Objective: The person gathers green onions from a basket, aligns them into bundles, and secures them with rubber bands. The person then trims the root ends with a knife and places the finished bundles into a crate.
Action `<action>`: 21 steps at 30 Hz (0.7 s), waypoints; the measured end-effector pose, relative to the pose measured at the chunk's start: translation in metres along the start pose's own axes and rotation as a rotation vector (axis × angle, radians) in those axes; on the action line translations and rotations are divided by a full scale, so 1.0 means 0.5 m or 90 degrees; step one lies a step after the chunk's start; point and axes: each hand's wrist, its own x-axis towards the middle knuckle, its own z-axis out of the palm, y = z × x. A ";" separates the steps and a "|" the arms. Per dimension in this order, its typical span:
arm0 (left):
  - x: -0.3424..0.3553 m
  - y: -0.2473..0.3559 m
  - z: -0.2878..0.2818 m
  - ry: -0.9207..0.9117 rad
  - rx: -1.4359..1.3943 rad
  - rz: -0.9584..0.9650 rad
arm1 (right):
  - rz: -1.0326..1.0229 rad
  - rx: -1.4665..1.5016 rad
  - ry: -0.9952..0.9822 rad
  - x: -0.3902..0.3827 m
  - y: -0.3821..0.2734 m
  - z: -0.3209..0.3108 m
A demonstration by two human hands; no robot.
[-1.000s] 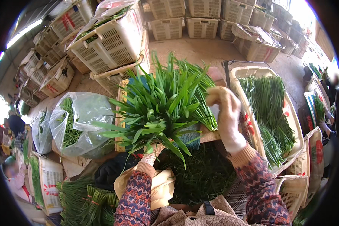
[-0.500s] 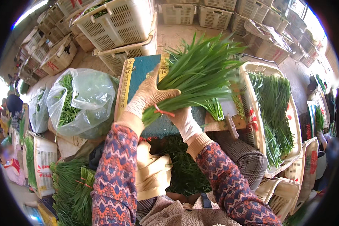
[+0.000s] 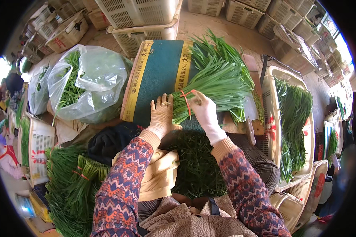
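Note:
A bundle of long green leaves lies on a board with a teal surface and yellow printed strips; more leaves lie behind it. My gloved left hand rests at the bundle's cut end, fingers stretched and apart on the board. My gloved right hand pinches an orange band that crosses the bundle near that end. Just right of the bundle, a cleaver lies on wood, its handle toward me.
Plastic bags of greens sit to the left, tied bundles below them. An oblong crate of greens stands right, stacked crates beyond the board. Cut leaves lie below the board. Co-workers are at both edges.
The leaves have gone from raised in my hands to lying on the board. My left hand has opened and moved down; my right hand has come from underneath onto the band.

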 end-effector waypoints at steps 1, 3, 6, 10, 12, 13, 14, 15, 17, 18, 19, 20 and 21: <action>0.000 -0.001 -0.018 -0.035 0.005 0.003 | 0.014 -0.041 -0.016 0.016 -0.002 0.016; 0.001 -0.007 -0.053 -0.067 -0.015 0.008 | 0.006 0.047 0.001 0.031 0.017 0.045; 0.013 -0.003 -0.099 -0.031 -0.063 0.001 | -0.099 -0.020 0.042 0.032 0.019 0.048; 0.065 0.052 -0.081 -0.028 0.016 -0.031 | -0.185 0.098 0.015 0.055 0.032 0.049; 0.059 0.070 -0.062 -0.069 -0.033 -0.035 | 0.057 0.351 -0.108 0.062 0.021 0.045; 0.049 0.079 -0.025 -0.002 0.013 -0.043 | 0.072 0.372 -0.107 0.062 0.013 0.049; 0.042 0.083 -0.005 0.066 0.043 -0.046 | 0.107 0.378 -0.111 0.053 0.004 0.053; 0.039 0.086 0.013 0.133 0.074 -0.049 | 0.142 0.383 -0.114 0.042 -0.002 0.059; 0.064 0.062 0.023 0.139 -0.017 -0.021 | 0.144 0.406 -0.063 0.019 -0.012 0.073; 0.067 0.053 0.021 0.131 -0.018 0.000 | 0.107 0.394 -0.061 0.013 -0.004 0.072; 0.071 0.046 0.018 0.123 -0.019 0.022 | 0.070 0.382 -0.058 0.010 0.005 0.067; 0.073 0.029 0.006 0.112 -0.052 0.031 | 0.048 0.329 -0.061 0.000 0.009 0.070; 0.075 0.020 0.012 0.091 -0.091 0.042 | 0.036 0.275 -0.064 -0.020 0.021 0.071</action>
